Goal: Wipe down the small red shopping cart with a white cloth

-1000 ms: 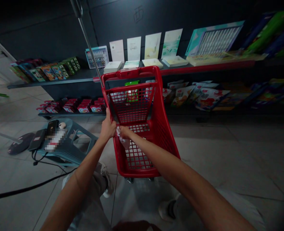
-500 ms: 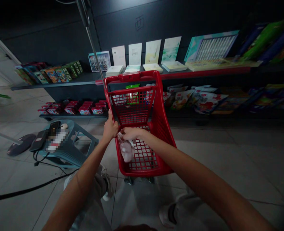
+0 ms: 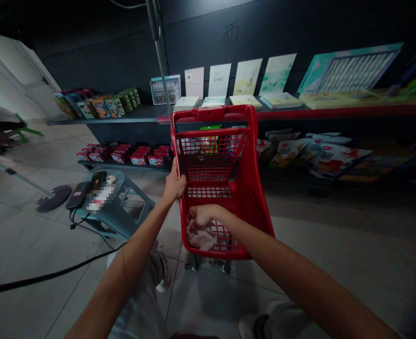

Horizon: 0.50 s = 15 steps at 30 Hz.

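A red plastic shopping cart stands in front of me with its basket open toward me. My left hand is closed around the left rim of the basket. Inside the basket, my right hand grips a pale pinkish-white cloth against the inner left wall. The cloth hangs crumpled from my fingers over the grid floor. Parts of my right fingers are hidden by the cloth and blurred.
A blue-grey stool at left carries a phone, a power bank and cables. Behind the cart, a shelf holds books and boxes, with snack bags below. A pole base stands at far left.
My right hand and the cloth have moved lower along the basket's inner left side. My left hand keeps its hold on the rim. The whole view has shifted, placing things further right.
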Each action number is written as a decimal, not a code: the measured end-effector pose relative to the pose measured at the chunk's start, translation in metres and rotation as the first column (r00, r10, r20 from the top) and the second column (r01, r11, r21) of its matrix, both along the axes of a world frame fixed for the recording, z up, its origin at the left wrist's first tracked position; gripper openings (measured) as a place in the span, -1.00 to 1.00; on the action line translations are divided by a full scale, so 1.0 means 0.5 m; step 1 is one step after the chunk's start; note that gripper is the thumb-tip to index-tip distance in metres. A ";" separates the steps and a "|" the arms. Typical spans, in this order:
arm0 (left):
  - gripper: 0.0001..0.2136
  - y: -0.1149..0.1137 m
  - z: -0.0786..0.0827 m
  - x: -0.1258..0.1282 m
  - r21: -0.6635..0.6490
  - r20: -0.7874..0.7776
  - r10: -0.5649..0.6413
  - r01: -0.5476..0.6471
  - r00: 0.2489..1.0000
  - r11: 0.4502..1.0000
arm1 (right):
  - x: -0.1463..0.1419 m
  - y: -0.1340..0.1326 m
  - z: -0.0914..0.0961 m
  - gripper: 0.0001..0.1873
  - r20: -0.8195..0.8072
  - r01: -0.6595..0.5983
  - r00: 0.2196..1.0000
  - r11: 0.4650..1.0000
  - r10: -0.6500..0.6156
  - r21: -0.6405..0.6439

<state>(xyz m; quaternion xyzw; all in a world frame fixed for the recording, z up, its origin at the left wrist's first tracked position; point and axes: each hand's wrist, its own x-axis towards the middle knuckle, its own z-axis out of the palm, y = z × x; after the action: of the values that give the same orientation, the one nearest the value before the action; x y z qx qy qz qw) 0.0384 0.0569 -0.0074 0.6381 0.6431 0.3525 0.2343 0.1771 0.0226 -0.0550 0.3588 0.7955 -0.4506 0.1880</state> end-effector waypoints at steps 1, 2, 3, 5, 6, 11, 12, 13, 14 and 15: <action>-0.16 -0.006 0.001 0.002 -0.001 -0.007 0.024 -0.024 1.000 1.000 | 0.008 0.005 0.002 -0.67 -0.050 0.047 0.998 0.999 -0.046 0.024; -0.15 -0.014 0.001 0.003 -0.004 -0.015 0.044 -0.044 0.999 0.999 | 0.014 0.009 0.002 -0.67 -0.097 0.076 0.993 0.996 -0.071 0.040; -0.14 -0.025 0.000 0.005 -0.012 -0.019 0.052 -0.053 0.998 0.999 | 0.019 0.012 0.000 -0.67 -0.133 0.085 0.988 0.995 -0.078 0.048; -0.12 -0.051 -0.006 0.009 -0.051 -0.008 0.012 -0.012 1.000 0.999 | 0.022 0.016 -0.007 -0.67 -0.162 0.091 0.984 0.993 -0.078 0.076; -0.12 -0.063 -0.010 0.011 -0.072 0.005 -0.026 0.026 1.000 0.997 | 0.022 0.017 -0.012 -0.67 -0.162 0.099 0.983 0.990 -0.082 0.101; -0.15 -0.091 -0.025 0.011 -0.076 0.045 -0.092 0.095 0.995 0.993 | 0.016 0.019 -0.019 -0.76 -0.155 0.133 0.982 0.975 -0.105 0.179; -0.16 -0.090 -0.024 0.009 -0.073 0.047 -0.097 0.101 0.994 0.992 | 0.016 0.019 -0.015 -0.77 -0.158 0.124 0.983 0.976 -0.096 0.181; -0.17 -0.088 -0.023 0.007 -0.071 0.049 -0.103 0.106 0.994 0.992 | 0.016 0.020 -0.010 -0.77 -0.160 0.114 0.984 0.976 -0.084 0.185; -0.18 -0.086 -0.021 0.005 -0.068 0.050 -0.105 0.109 0.993 0.992 | 0.016 0.020 -0.003 -0.77 -0.157 0.101 0.985 0.977 -0.072 0.190; -0.18 -0.084 -0.018 0.004 -0.069 0.051 -0.107 0.110 0.993 0.992 | 0.017 0.019 0.005 -0.76 -0.147 0.087 0.987 0.977 -0.059 0.193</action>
<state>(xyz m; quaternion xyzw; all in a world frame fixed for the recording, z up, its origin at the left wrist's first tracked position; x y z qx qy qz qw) 0.0401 0.0148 -0.0166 0.6548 0.6141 0.3309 0.2909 0.1856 0.0322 -0.0527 0.3719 0.8341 -0.3998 0.0779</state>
